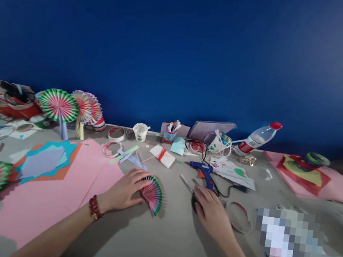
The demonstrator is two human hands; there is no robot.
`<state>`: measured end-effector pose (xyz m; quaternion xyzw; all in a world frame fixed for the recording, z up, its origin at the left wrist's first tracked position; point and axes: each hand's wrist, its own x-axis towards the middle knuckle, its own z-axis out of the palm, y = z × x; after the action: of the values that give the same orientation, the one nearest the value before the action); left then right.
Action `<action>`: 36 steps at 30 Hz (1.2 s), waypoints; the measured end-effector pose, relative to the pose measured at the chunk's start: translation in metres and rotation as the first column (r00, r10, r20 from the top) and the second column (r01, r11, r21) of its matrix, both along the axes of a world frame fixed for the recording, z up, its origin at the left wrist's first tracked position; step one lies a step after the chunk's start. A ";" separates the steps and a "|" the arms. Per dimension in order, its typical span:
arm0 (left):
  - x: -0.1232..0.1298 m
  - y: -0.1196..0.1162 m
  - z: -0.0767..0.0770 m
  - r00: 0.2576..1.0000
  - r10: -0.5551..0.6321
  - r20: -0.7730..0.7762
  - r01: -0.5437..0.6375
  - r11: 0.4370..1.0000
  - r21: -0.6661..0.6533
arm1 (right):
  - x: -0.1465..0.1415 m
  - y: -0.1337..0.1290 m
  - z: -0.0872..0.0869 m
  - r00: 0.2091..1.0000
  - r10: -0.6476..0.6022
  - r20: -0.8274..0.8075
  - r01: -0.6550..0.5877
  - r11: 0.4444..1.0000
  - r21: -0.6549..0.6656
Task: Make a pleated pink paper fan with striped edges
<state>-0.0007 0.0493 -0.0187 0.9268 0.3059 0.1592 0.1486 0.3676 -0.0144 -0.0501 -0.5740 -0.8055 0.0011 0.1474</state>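
A small folded paper fan (154, 194), pink and purple with a green edge, lies on the grey table, spread in a half round. My left hand (125, 190), with a red bead bracelet, has its fingers around the fan's left side. My right hand (209, 209) is over the dark handles of a pair of scissors (187, 183), whose blades point up and left. Just beyond the right hand lies a blue glue gun (205, 173) with an orange trigger.
Pink sheets (53, 210) with blue and orange paper lie left. Round fans (59, 105) stand by the blue wall. Tape rolls (116, 134), a cup (141, 132) and a bottle (258, 138) line the back. Another tape roll (251, 223) and a blurred-out object are right.
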 end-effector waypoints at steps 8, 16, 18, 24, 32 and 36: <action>0.024 -0.017 -0.002 0.999 0.020 0.039 -0.023 0.997 0.080 | -0.079 0.011 0.027 0.972 0.178 -0.152 -0.188 0.981 -0.057; 0.027 -0.025 -0.009 0.995 0.082 0.054 -0.086 0.993 0.075 | -0.120 0.019 0.018 0.958 0.192 -0.214 -0.231 0.957 -0.173; 0.026 -0.024 -0.010 0.994 0.094 0.049 -0.097 0.993 0.070 | -0.115 0.020 0.013 0.948 0.212 -0.239 -0.249 0.959 -0.135; 0.027 -0.020 -0.010 0.995 0.089 0.036 -0.091 0.994 0.061 | -0.106 0.024 0.008 0.936 0.206 -0.286 -0.234 0.970 -0.068; 0.023 -0.017 -0.013 0.982 0.182 0.057 -0.181 0.983 -0.010 | -0.106 0.028 0.003 0.930 0.227 -0.289 -0.253 0.966 -0.057; 0.021 -0.015 -0.013 0.980 0.192 0.055 -0.191 0.981 -0.034 | -0.107 0.027 0.004 0.933 0.209 -0.293 -0.231 0.972 -0.042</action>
<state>0.0204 0.0341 -0.0319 0.8859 0.3915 0.1952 0.1544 0.2608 0.0122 -0.0457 -0.4791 -0.8342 0.1314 0.2396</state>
